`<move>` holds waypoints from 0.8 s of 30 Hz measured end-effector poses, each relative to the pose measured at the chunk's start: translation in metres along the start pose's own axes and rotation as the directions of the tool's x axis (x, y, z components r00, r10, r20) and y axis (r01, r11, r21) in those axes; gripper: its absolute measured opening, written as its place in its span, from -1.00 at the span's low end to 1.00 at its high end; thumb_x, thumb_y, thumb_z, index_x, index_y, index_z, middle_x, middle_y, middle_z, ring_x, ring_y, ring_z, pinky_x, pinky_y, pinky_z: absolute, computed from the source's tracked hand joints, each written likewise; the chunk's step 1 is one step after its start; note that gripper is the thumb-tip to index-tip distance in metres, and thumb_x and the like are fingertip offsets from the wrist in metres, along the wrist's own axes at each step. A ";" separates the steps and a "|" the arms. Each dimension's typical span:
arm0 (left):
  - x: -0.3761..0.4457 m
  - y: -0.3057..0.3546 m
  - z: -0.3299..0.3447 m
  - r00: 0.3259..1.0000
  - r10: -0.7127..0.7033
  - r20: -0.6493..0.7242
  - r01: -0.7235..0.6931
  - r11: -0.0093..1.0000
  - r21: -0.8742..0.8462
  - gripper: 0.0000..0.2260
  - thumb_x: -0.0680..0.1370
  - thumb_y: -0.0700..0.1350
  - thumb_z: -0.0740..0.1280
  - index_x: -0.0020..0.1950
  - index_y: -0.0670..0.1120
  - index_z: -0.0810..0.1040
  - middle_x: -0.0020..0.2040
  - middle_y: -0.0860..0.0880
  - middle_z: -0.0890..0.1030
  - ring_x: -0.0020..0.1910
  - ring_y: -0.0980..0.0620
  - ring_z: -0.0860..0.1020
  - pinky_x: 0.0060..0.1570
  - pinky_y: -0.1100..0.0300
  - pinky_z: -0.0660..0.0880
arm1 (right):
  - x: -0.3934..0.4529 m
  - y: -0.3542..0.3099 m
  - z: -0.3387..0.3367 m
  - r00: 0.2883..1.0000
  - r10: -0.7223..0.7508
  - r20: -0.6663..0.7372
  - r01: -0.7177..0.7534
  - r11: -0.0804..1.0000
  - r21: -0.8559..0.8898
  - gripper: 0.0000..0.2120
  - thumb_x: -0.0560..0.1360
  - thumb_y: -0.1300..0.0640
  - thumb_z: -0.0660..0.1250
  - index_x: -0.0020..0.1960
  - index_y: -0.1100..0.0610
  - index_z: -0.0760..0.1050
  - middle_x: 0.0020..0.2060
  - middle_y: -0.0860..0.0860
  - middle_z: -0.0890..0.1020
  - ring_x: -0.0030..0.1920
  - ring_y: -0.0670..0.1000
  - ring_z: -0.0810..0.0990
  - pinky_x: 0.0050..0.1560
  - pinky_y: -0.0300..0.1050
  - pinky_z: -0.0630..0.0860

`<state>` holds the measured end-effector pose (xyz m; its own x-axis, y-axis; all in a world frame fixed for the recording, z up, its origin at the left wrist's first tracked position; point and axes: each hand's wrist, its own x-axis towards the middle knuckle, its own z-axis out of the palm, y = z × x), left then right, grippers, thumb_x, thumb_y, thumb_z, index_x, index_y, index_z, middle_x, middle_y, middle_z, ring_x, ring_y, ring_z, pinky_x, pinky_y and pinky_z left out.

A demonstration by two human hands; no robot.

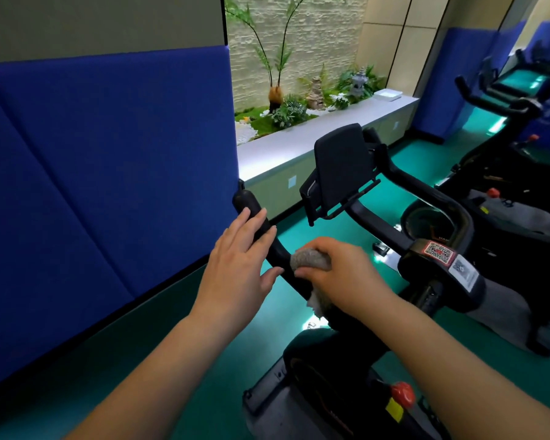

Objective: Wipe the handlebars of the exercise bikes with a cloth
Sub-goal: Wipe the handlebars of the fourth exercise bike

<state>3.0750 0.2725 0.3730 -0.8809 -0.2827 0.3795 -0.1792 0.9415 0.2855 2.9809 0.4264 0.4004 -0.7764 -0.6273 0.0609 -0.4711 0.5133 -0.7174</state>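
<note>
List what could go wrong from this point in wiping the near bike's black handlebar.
1. The right hand bunches the grey-brown fuzzy cloth into a wad on the black curved handlebar, so little fabric may meet the bar.
2. The left hand lies open over the handlebar's rounded end grip, likely blocking that part from wiping and re-soiling it.

Rough grey cloth (pixel 311 260) on matt black handlebar (pixel 251 208); padded blue fabric wall panels (pixel 108 154).

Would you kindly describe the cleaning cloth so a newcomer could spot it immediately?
Find the nearest exercise bike beside the blue padded wall. On its left handlebar, the right hand grips the cloth, a bunched grey-brown wad, the only soft, pale thing on the black bar.
</note>
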 end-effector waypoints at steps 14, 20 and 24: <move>-0.022 0.027 0.011 0.984 -0.175 -0.043 0.172 0.983 -0.068 -0.37 0.51 0.09 0.35 0.52 0.01 0.21 0.55 0.18 -0.06 0.52 0.13 0.00 0.37 0.21 -0.01 | 0.038 0.021 0.003 0.980 0.004 0.200 -0.059 0.961 0.271 -0.84 0.47 0.06 0.40 0.02 0.08 0.60 -0.14 -0.01 0.68 -0.10 -0.01 0.65 0.00 -0.04 0.59; -0.031 0.039 0.015 0.978 -0.209 0.003 0.207 0.971 -0.120 -0.35 0.52 0.16 0.30 0.54 0.05 0.16 0.54 0.25 -0.16 0.50 0.25 -0.04 0.45 0.24 0.06 | 0.025 0.055 -0.018 0.897 0.024 0.442 -0.187 0.925 0.330 -0.90 0.52 0.18 0.35 0.00 0.16 0.60 -0.12 0.16 0.70 -0.05 0.20 0.67 0.00 0.12 0.57; -0.034 0.045 0.017 0.968 -0.251 0.001 0.249 0.961 -0.123 -0.37 0.54 0.16 0.27 0.54 0.08 0.12 0.53 0.29 -0.17 0.47 0.31 -0.06 0.38 0.35 -0.02 | 0.039 0.048 -0.011 0.887 0.000 0.462 -0.221 0.879 0.424 -0.87 0.53 0.19 0.33 0.03 0.21 0.58 -0.07 0.23 0.68 -0.01 0.27 0.64 0.08 0.22 0.54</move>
<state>3.0897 0.3277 0.3579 -0.8084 -0.5096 0.2946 -0.3377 0.8114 0.4771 2.9235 0.4333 0.3755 -0.4953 -0.8268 -0.2664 -0.0651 0.3412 -0.9377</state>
